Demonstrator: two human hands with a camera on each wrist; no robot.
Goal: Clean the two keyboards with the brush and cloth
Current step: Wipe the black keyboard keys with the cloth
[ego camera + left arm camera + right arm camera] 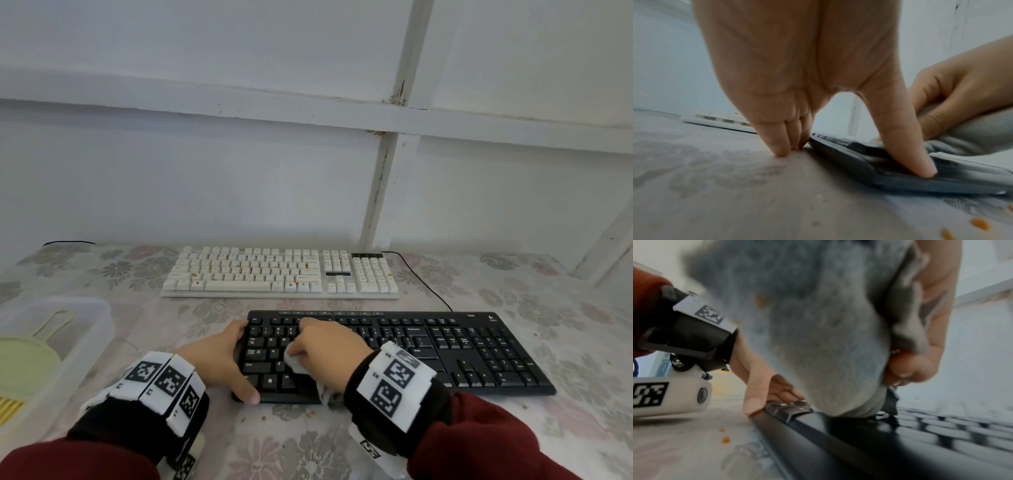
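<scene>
The right hand clutches the cloth on the left keys of the black keyboard, whose long axis runs rightward, unwiped; the left hand grips its left end. Beyond lies the white keyboard, crumbed, on the floral bench under a white wall.
</scene>
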